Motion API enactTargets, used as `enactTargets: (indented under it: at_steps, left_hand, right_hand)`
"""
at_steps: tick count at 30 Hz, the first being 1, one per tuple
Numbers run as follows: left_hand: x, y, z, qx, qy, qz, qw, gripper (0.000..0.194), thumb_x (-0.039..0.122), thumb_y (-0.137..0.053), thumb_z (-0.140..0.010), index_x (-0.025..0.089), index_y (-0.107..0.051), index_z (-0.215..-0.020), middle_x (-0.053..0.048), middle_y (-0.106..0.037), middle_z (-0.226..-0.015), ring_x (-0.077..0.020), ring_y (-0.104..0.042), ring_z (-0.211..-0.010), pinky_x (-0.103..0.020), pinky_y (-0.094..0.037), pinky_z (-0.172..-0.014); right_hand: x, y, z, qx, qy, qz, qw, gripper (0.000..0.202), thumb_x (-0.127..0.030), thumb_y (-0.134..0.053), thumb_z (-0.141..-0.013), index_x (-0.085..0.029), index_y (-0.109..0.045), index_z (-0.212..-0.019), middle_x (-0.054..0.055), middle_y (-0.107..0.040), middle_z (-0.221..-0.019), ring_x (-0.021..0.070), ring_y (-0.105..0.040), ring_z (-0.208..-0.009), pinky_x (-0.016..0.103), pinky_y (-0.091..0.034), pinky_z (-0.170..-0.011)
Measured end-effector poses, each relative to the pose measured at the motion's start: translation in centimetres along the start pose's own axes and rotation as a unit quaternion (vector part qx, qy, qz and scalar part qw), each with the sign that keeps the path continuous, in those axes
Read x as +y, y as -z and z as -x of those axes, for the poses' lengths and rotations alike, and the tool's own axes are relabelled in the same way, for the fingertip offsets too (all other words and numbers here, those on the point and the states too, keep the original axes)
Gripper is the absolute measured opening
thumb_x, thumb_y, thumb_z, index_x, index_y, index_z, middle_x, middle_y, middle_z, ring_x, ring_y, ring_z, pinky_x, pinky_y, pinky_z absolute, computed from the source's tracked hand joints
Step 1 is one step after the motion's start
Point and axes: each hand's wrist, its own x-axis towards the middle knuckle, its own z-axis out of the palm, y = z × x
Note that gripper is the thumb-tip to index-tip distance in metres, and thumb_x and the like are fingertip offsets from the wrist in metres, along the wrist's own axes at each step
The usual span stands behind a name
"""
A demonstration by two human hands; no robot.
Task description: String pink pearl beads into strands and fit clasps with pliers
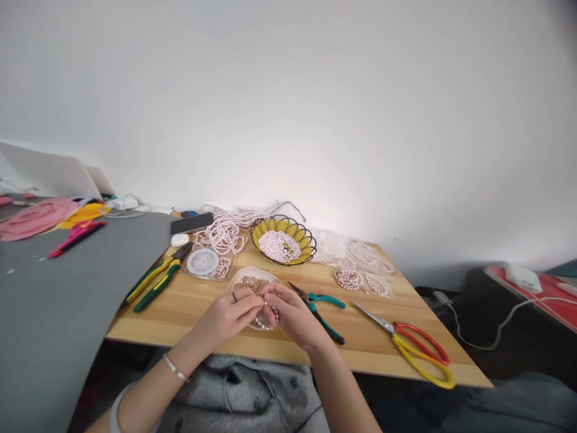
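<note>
Both hands meet above a white dish of gold and pink beads, near the front edge of the wooden board. My left hand has its fingertips pinched on a string of beads. My right hand closes its thumb and fingers on the same string, touching the left fingertips. The string hangs in a small curve over the dish. Behind the dish stands a black wire basket with a yellow lining, holding pale pink beads. Teal-handled pliers lie just right of my right hand.
Scissors lie at the right, yellow-green pliers at the left. Behind them are a phone, a white case, a thread spool and bead strings. Bagged beads sit at the back right.
</note>
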Motion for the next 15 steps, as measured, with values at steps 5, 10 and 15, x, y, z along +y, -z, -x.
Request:
enactTargets:
  at_steps: [5, 10, 15]
  left_hand:
    - [0.4, 0.2, -0.6, 0.023, 0.020, 0.085, 0.996, 0.016, 0.024, -0.056, -0.097, 0.020, -0.068, -0.087, -0.007, -0.070, -0.095, -0.0200, -0.066, -0.093, -0.030, -0.050, -0.086]
    - [0.5, 0.8, -1.1, 0.067, 0.089, 0.163, 0.980, 0.025, 0.036, -0.051, -0.100, 0.018, -0.062, -0.088, -0.005, -0.067, -0.089, -0.0187, -0.065, -0.087, -0.028, -0.052, -0.080]
    - [0.6, 1.4, -1.6, 0.072, 0.139, 0.205, 0.966, 0.030, 0.039, -0.054, -0.099, 0.017, -0.063, -0.082, -0.003, -0.068, -0.078, -0.0152, -0.064, -0.073, -0.024, -0.050, -0.067]
  right_hand:
    - [0.2, 0.1, 0.0, 0.000, 0.002, 0.006, 1.000, 0.031, -0.034, -0.063, -0.098, -0.017, -0.061, -0.124, 0.009, -0.066, -0.122, 0.0226, -0.068, -0.099, 0.043, -0.059, -0.083]
    - [0.6, 0.0, 0.0, -0.005, 0.006, 0.027, 1.000, 0.030, -0.033, -0.063, -0.098, -0.017, -0.062, -0.123, 0.008, -0.067, -0.119, 0.0214, -0.069, -0.096, 0.041, -0.060, -0.080]
    - [0.4, -0.3, 0.0, -0.008, 0.037, 0.073, 0.997, 0.028, -0.034, -0.062, -0.099, -0.016, -0.063, -0.120, 0.007, -0.068, -0.113, 0.0197, -0.070, -0.090, 0.039, -0.060, -0.078]
